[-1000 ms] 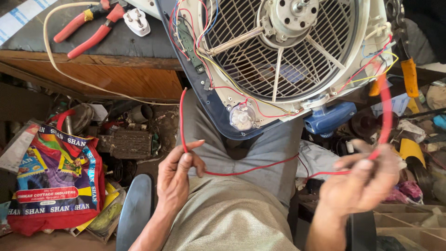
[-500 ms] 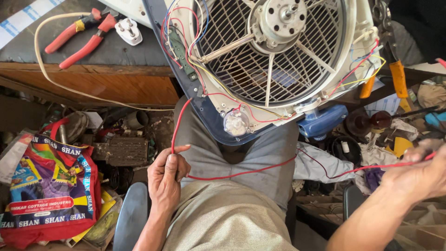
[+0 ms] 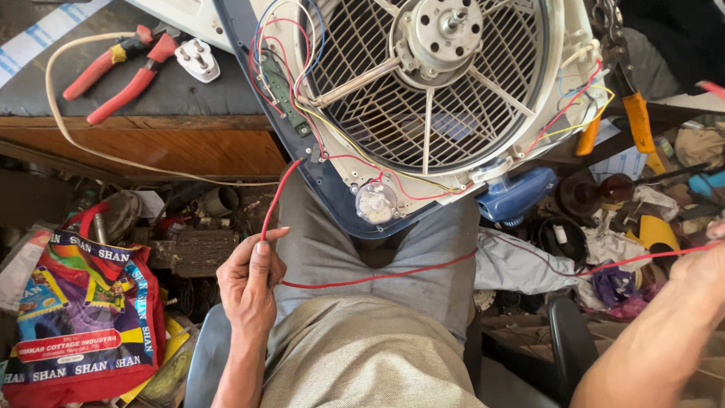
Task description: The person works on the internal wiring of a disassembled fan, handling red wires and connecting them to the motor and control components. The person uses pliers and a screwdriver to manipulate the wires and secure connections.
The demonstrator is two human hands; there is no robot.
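Eyes on the red wire (image 3: 377, 278), because everything hangs off it. The left hand (image 3: 249, 283) sits just below and left of the fan housing (image 3: 423, 106), fingers curled closed, the wire pinched between thumb and fingertips. From that pinch one stretch climbs up and to the right, straight into the lower-left edge of the housing beside the narrow green circuit board (image 3: 278, 87). The other stretch runs away to the right, sagging across the lap in grey trousers (image 3: 393, 249) under the housing, then rising toward the right hand (image 3: 702, 261) at the far right edge of the view.

So the wire's long run lies left to right beneath the fan, stretched between two hands. The left hand is clearly the nearer one to the housing; the right is well out to the side, mostly cut off by the frame, and I cannot tell how its fingers are set or whether they truly grip the wire, though the wire leads right to it.

The count: one red wire in hand, one fan housing with one round motor (image 3: 442, 34) at its hub, one small timer knob unit (image 3: 376, 202) at its bottom rim. Up left of the housing, on the dark bench (image 3: 189, 91), one pair of red-handled pliers (image 3: 121, 68) and one white plug (image 3: 198, 59). Down left, one printed bag (image 3: 83, 302).
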